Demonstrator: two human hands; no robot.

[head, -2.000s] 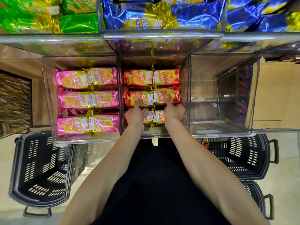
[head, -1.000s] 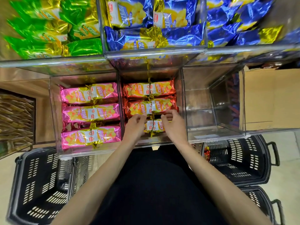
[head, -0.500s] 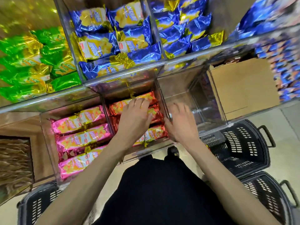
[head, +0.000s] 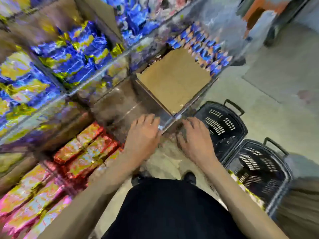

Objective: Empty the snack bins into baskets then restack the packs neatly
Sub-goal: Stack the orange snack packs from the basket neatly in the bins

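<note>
the left hand [head: 143, 137] and right hand [head: 196, 140] are held loosely spread, empty, at the front corner of a clear plastic bin [head: 120, 107]. red-orange foil packs [head: 86, 149] lie stacked beside it. restacking is judged underway; more packs must be fetched, probably from the black slotted baskets [head: 222, 125].

wear: plain black garment [head: 164, 213] over torso and lap | arms [head: 82, 195]: bare along whole visible length | left hand [head: 143, 140], right hand [head: 195, 140]: bare | feet: dark round-toed shoes [head: 189, 177], blurred
</note>
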